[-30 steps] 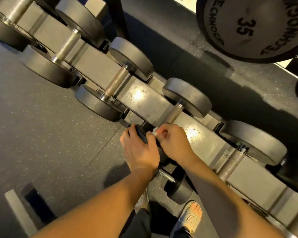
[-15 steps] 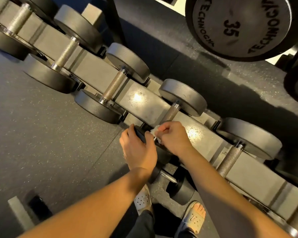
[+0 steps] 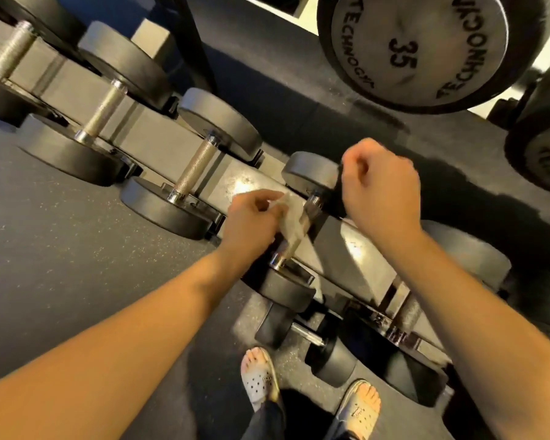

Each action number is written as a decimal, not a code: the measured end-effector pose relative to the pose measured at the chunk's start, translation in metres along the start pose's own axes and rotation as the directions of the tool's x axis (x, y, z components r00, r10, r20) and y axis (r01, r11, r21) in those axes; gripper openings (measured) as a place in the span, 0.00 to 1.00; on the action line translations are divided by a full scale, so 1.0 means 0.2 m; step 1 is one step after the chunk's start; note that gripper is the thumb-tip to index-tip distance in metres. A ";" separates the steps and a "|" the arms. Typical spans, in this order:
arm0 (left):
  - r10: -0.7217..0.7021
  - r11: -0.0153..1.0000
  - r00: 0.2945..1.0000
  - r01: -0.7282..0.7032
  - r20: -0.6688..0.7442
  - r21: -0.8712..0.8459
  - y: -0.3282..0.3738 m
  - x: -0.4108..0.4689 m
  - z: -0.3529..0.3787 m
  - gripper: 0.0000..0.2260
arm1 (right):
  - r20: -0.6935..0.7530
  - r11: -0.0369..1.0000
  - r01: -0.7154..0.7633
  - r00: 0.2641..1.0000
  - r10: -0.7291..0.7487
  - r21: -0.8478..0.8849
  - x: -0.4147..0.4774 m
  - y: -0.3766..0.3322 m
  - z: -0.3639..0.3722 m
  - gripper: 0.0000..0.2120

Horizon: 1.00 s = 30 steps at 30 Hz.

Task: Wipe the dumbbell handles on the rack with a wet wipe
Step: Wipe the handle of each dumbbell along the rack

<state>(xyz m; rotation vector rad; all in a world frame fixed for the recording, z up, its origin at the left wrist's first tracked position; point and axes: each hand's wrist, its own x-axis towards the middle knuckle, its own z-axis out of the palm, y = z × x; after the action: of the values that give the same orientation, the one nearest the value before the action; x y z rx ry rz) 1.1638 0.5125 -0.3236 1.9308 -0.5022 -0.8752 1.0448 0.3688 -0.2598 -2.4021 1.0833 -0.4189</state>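
A row of grey dumbbells lies across a grey rack [image 3: 359,249]. My left hand [image 3: 251,220] pinches a white wet wipe [image 3: 294,219] and holds it against the metal handle [image 3: 311,206] of the dumbbell in the middle of the view; the wipe covers most of that handle. Raised just right of that dumbbell's far head, my right hand [image 3: 378,188] has its fingers curled round what looks like a dark wipe packet [image 3: 343,188]. The knurled handle of the dumbbell to the left [image 3: 192,168] is bare.
A large plate marked 35 [image 3: 419,49] hangs at the top right. A small dumbbell [image 3: 305,335] lies on the floor under the rack, close to my sandalled feet [image 3: 259,379]. Dark rubber floor [image 3: 77,249] spreads to the left.
The wipe has come out of the packet and passed to my left hand, which now lays it on the handle. My right hand has lifted away to the right with the dark packet.
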 end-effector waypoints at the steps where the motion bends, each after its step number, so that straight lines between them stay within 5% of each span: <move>1: -0.022 1.000 1.000 0.022 -0.015 -0.006 0.00 0.04 0.01 0.08 | -0.087 0.994 0.080 0.992 -0.086 -0.074 0.07 0.02 0.02 0.07; 5: -0.129 0.991 0.989 0.131 -0.074 0.021 0.00 0.18 0.13 0.05 | 0.096 0.994 0.092 0.992 -0.086 -0.058 0.24 0.09 0.28 0.18; 10: -0.064 0.995 0.998 0.062 0.028 0.076 0.02 0.20 0.19 0.07 | -0.019 0.998 0.042 0.999 -0.043 -0.047 0.21 0.14 0.36 0.18; 13: -0.056 0.933 0.987 -0.003 0.152 0.361 -0.05 0.16 0.13 0.08 | 0.059 0.998 0.011 0.998 -0.007 -0.066 0.21 0.12 0.33 0.17; 17: -0.244 0.697 0.909 -0.077 0.337 0.713 -0.11 0.17 0.04 0.11 | 0.102 0.996 -0.011 0.995 0.021 -0.088 0.21 0.12 0.33 0.18; 19: -0.234 0.776 0.921 -0.015 0.310 0.631 -0.06 0.22 0.06 0.09 | 0.098 0.995 -0.012 0.995 0.022 -0.095 0.22 0.13 0.33 0.18; 21: -0.218 0.924 0.953 0.132 0.209 0.359 -0.02 0.26 0.10 0.06 | 0.106 0.994 -0.018 0.994 0.030 -0.112 0.22 0.12 0.34 0.17; 23: -0.201 0.968 0.952 0.157 0.230 0.195 -0.01 0.25 0.09 0.05 | 0.116 0.991 -0.015 0.993 0.031 -0.130 0.22 0.12 0.33 0.17; 26: -0.173 0.953 0.884 0.039 0.434 0.302 -0.09 0.18 0.00 0.09 | 0.112 0.990 -0.021 0.993 0.037 -0.136 0.22 0.12 0.34 0.17; 30: -0.233 0.841 0.867 -0.048 0.441 0.538 -0.16 0.20 -0.08 0.09 | 0.102 0.993 -0.029 0.994 0.041 -0.115 0.22 0.13 0.34 0.17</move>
<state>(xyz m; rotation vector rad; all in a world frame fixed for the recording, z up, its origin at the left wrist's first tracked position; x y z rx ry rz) 1.2012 0.5119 -0.3617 2.2384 -1.0561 -1.4294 1.0874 0.3409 -0.3272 -2.4691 1.1278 -0.2232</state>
